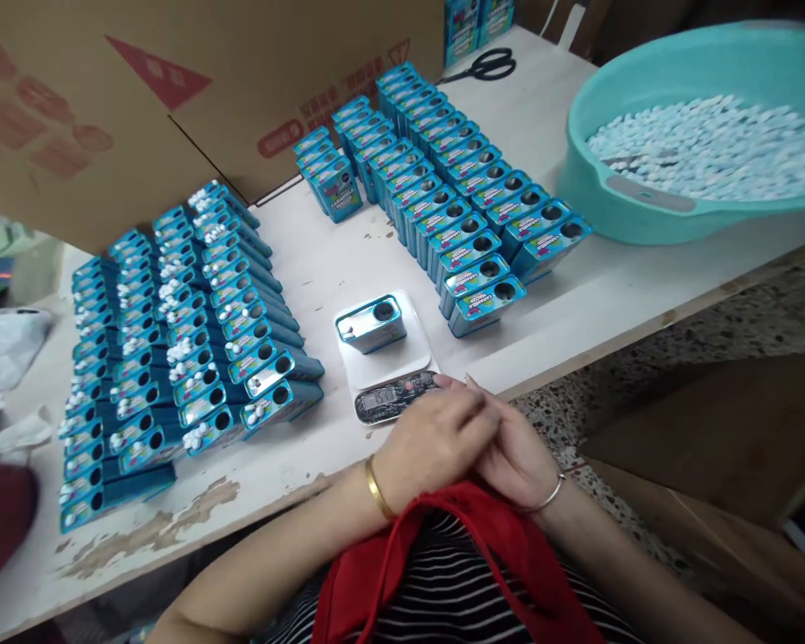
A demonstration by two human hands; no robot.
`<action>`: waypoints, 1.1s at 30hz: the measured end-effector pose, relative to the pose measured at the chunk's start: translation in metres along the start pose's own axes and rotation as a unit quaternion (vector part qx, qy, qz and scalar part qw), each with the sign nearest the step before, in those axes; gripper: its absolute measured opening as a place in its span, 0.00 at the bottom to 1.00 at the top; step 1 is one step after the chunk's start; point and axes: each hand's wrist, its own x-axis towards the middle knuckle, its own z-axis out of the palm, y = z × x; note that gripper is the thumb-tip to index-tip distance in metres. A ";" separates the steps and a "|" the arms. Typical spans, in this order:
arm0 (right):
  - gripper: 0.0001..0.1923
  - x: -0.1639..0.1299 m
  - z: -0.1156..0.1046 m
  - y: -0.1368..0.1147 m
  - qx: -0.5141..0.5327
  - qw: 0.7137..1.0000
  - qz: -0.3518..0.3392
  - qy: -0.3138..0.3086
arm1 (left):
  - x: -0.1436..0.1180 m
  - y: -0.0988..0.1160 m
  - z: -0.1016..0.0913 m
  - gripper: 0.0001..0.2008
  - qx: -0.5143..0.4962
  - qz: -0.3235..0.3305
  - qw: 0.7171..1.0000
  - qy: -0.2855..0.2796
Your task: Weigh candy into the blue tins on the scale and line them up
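Just in front of the scale, my left hand (436,438) lies over my right hand (520,452). Both sets of fingers are curled and pressed together, and anything between them is hidden. A small white kitchen scale (412,353) with a dark, lit display (380,398) is right beyond my fingers. On its plate stands one blue-rimmed tin (372,326) with a round hole in its top and a small white bit at one end.
Rows of blue candy tins with white candies on top (194,380) stand at left, more tins (473,255) at right. A turquoise tub (634,219) holds many white candies (724,148). Scissors (489,64) lie behind. A large cardboard box (194,80) stands at the back.
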 end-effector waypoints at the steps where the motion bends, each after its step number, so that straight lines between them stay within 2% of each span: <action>1: 0.08 -0.002 -0.005 0.000 -0.010 1.000 0.010 0.025 | -0.005 0.006 0.010 0.12 0.011 0.015 1.000 -0.006; 4: 0.09 -0.007 -0.018 0.001 -0.034 0.994 -0.021 0.100 | -0.019 0.014 0.021 0.13 0.000 0.065 0.998 -0.008; 7: 0.08 -0.008 -0.030 -0.001 -0.058 0.987 -0.090 0.117 | -0.034 0.009 0.009 0.09 -0.032 0.079 0.996 -0.004; 9: 0.07 -0.006 -0.036 -0.003 -0.072 0.985 -0.121 0.102 | -0.042 0.001 -0.007 0.07 -0.048 0.042 0.998 0.011; 11: 0.07 -0.002 -0.040 -0.004 -0.075 0.984 -0.134 0.092 | -0.050 -0.011 -0.023 0.09 -0.035 -0.021 0.997 0.059; 13: 0.07 0.002 -0.043 -0.006 -0.073 0.983 -0.140 0.094 | -0.055 -0.025 -0.038 0.11 0.018 -0.100 0.986 0.131; 15: 0.07 0.005 -0.045 -0.006 -0.073 0.982 -0.146 0.093 | -0.059 -0.040 -0.050 0.15 0.095 -0.169 0.965 0.178; 17: 0.08 0.008 -0.045 -0.006 -0.077 0.982 -0.148 0.088 | -0.061 -0.053 -0.056 0.19 0.160 -0.206 0.950 0.170; 20: 0.09 0.010 -0.044 -0.004 -0.083 0.981 -0.148 0.089 | -0.060 -0.064 -0.057 0.24 0.199 -0.211 0.951 0.108; 24: 0.11 0.012 -0.041 -0.003 -0.089 0.981 -0.145 0.088 | -0.050 -0.071 -0.049 0.26 0.195 -0.199 0.957 0.078; 29: 0.13 0.014 -0.043 -0.005 -0.100 0.981 -0.147 0.080 | -0.023 -0.082 -0.046 0.26 0.148 -0.156 0.976 0.036; 31: 0.14 0.015 -0.044 -0.006 -0.104 0.981 -0.144 0.078 | -0.017 -0.084 -0.051 0.27 0.136 -0.145 0.979 0.042; 33: 0.15 0.015 -0.044 -0.006 -0.104 0.981 -0.139 0.082 | -0.019 -0.083 -0.056 0.28 0.149 -0.159 0.972 0.089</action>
